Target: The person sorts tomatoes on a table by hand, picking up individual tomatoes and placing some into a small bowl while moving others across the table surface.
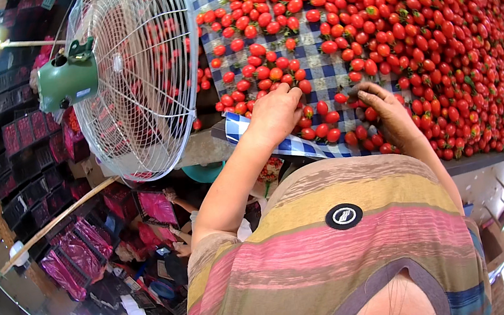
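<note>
From where I stand, the person's left hand [276,112] bends over small red tomatoes [323,107] near the cloth's edge; I can't tell whether its fingers pinch one. The right hand [391,116] curves over more of them, its grip hidden from me too. Beneath lies a blue-and-white checked cloth [308,45], the tomatoes heaped thickest to the right. A big fan [134,77] stands at the left, beyond it stacked crates [27,132].

The left grip [276,115] and right grip [392,115] are among red tomatoes [427,20] on checked cloth [312,54] near a fan [68,80].
</note>
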Available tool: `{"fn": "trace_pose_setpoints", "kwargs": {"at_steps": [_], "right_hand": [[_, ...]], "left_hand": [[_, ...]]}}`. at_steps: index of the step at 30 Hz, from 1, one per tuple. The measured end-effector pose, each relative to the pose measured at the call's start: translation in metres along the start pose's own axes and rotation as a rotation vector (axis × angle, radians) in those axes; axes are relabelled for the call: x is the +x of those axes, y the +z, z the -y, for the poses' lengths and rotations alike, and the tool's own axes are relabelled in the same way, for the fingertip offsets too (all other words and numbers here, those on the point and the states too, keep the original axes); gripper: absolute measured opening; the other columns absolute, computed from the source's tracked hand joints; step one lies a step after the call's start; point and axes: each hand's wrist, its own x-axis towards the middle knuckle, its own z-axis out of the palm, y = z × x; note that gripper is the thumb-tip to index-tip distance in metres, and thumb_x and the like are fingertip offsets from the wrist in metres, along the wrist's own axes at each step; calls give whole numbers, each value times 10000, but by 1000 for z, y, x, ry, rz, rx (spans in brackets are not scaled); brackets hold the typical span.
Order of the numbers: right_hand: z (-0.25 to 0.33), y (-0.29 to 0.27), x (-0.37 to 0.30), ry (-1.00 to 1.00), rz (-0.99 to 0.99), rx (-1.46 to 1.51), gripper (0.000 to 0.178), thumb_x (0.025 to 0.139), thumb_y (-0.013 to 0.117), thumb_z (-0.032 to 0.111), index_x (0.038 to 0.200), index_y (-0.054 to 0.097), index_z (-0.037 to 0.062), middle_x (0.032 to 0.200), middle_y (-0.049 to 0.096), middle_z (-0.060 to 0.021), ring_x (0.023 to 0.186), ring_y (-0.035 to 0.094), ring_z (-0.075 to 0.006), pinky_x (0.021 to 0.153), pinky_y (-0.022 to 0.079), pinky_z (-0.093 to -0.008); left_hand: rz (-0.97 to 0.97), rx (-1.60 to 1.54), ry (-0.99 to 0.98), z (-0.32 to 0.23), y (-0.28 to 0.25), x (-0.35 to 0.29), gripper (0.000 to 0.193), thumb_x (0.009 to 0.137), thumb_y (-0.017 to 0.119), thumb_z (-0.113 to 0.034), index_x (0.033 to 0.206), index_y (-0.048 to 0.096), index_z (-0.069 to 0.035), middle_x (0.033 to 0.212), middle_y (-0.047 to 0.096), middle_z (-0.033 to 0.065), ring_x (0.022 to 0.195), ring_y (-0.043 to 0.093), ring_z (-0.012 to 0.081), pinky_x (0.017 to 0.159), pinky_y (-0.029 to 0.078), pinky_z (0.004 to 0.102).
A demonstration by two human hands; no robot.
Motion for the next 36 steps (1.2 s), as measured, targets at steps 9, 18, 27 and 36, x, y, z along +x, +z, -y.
{"fn": "trace_pose_setpoints", "kwargs": {"at_steps": [9,18,27,36], "right_hand": [[-23,-53,-1,73,244,905,264,1001,597,351,961,560,93,1160,571,-97,784,557,-145,426,445,-204],[-8,-231,-178,-735,-41,978,393,957,624,196,1225,479,-52,1110,544,-156,756,515,-158,506,460,-205],[-249,-363,-254,-394,-1323,992,570,998,513,438,1356,485,-6,1314,572,-211,1164,546,-332,1009,466,-440],[-91,-355,-238,-405,-1761,-932,485,1039,528,336,1338,584,-41,1337,615,-171,1232,572,-282,1069,432,-366]], "left_hand": [[-345,-437,405,-53,25,15,185,815,767,-206,913,686,-71,891,628,102,861,628,305,734,519,403],[14,189,232,11,5,-7,200,750,751,-285,869,749,-123,1041,614,64,1067,561,292,847,472,461],[-582,246,66,21,-58,123,399,863,722,-407,1154,698,-136,1210,632,139,1126,589,343,953,491,486],[-633,252,-190,81,-32,133,400,894,663,-376,1228,664,-156,1395,539,125,1329,460,331,1067,386,544]]}}
